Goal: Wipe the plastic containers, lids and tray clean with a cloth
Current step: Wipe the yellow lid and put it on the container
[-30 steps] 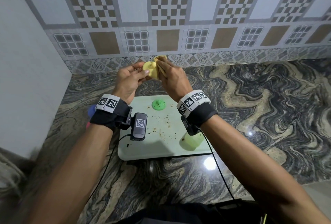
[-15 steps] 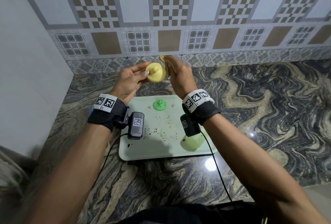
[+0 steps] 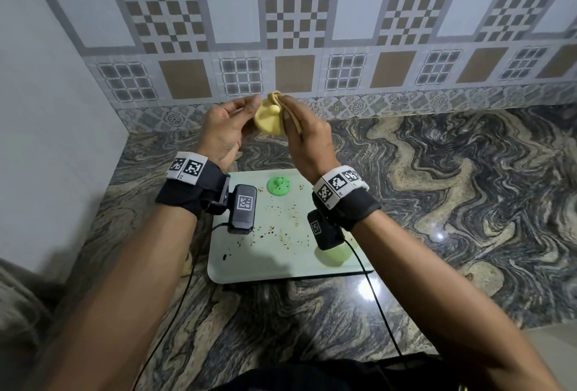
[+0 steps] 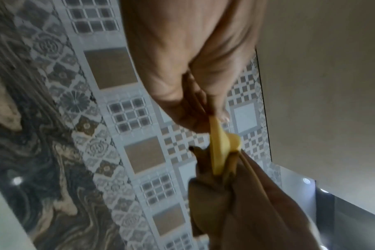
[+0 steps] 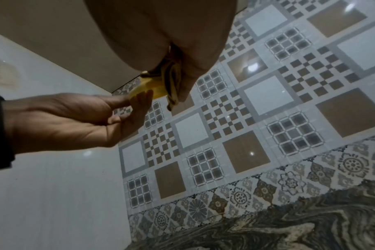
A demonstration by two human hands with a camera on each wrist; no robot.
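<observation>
I hold the yellow lid (image 3: 268,120) above the tray (image 3: 268,262), left hand (image 3: 225,128) pinching its edge, right hand (image 3: 307,137) pinching the cloth (image 3: 275,96) against it. No readable writing. A green lid (image 3: 278,186) and crumbs lie on the tray.

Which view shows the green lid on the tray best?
The head view: the green lid lies in full sight at the far end of the tray, among crumbs. Neither wrist view shows it; both look past the hands at the tiled wall.
</observation>
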